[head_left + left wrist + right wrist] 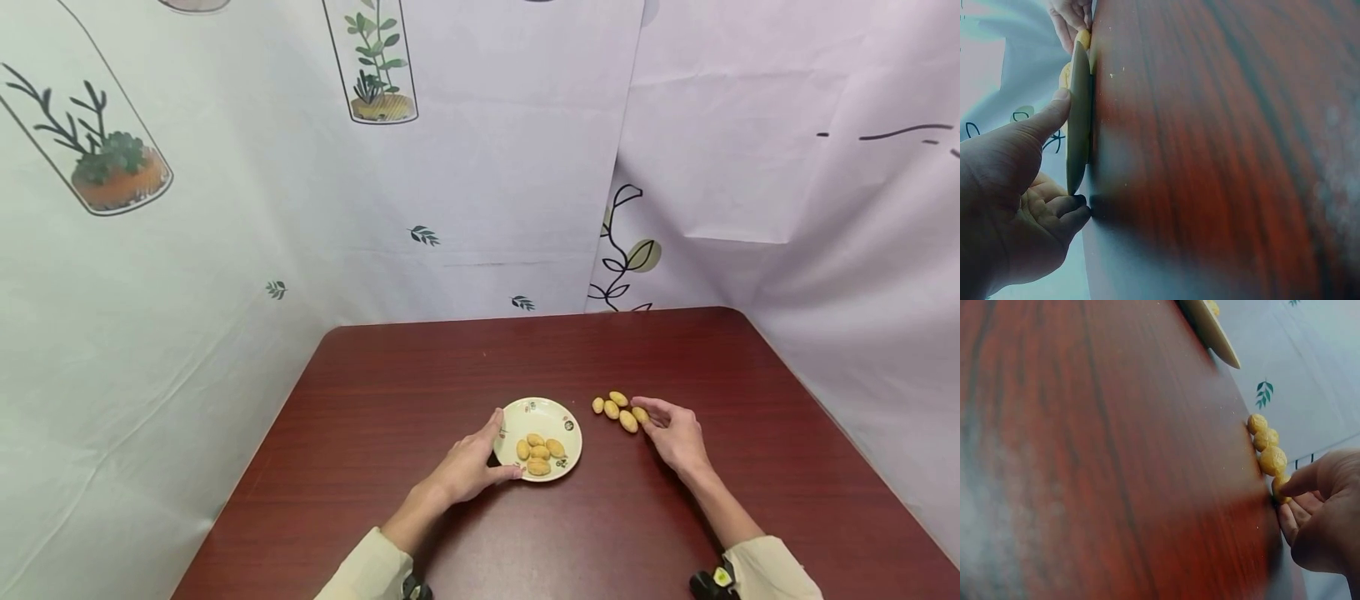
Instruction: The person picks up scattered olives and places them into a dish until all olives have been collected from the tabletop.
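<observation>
My left hand grips the left side of a small cream plate with coloured prints. In the left wrist view its thumb lies at the plate's rim, while the other fingers curl at the near edge. Several small yellow oval pieces with wrinkled skin lie in the plate. To the right of it, my right hand pinches one yellow oval piece between thumb and fingers, low at the table. Beside those fingertips sits a group of similar yellow pieces, also visible in a row in the right wrist view.
The dark red-brown wooden table carries the plate and the loose pieces. White cloth printed with plants hangs behind and at both sides of it. Bare tabletop lies between the two forearms.
</observation>
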`<state>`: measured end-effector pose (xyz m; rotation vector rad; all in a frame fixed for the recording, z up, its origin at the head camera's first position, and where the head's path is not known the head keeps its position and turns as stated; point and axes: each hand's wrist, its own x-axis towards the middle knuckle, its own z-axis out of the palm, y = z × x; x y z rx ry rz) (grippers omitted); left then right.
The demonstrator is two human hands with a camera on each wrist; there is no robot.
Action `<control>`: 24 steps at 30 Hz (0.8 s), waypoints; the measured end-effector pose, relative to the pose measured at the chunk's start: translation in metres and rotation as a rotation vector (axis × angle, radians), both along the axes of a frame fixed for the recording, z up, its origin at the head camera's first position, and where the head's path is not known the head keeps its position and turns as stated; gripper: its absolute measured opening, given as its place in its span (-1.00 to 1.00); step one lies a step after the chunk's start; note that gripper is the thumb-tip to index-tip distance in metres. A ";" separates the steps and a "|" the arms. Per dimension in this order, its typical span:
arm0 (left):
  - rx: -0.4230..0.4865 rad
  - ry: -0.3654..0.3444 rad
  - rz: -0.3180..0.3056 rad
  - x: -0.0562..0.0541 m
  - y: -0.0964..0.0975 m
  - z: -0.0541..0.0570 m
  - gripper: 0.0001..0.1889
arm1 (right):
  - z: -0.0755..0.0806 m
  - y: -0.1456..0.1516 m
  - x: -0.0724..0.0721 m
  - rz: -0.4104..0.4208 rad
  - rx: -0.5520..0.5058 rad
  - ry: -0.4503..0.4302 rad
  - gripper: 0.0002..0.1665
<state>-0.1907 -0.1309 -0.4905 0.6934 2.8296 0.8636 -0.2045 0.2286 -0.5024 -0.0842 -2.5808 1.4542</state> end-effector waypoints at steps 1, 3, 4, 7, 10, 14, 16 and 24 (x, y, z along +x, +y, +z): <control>0.000 0.000 0.000 0.000 0.000 0.000 0.11 | 0.000 0.000 0.000 -0.002 -0.001 0.002 -0.63; 0.000 -0.002 0.000 0.000 0.000 0.001 0.11 | 0.000 0.001 0.000 -0.009 -0.003 0.010 -0.63; 0.000 -0.003 0.000 0.000 0.000 0.001 0.11 | 0.000 0.002 0.000 -0.014 -0.003 0.014 -0.62; 0.000 -0.004 0.000 0.000 0.001 0.002 0.11 | 0.001 0.003 0.000 -0.029 0.000 0.024 -0.63; 0.001 -0.005 0.000 0.000 0.001 0.002 0.11 | 0.001 0.003 0.000 -0.046 0.006 0.033 -0.64; 0.002 -0.001 -0.004 0.001 0.001 0.002 0.11 | 0.002 0.003 0.000 -0.064 0.006 0.044 -0.65; 0.003 0.004 -0.007 0.001 0.000 0.001 0.10 | 0.003 0.004 0.001 -0.070 -0.010 0.054 -0.66; -0.004 -0.005 -0.003 0.000 -0.001 0.000 0.11 | 0.011 0.005 0.002 -0.037 -0.148 0.081 -0.60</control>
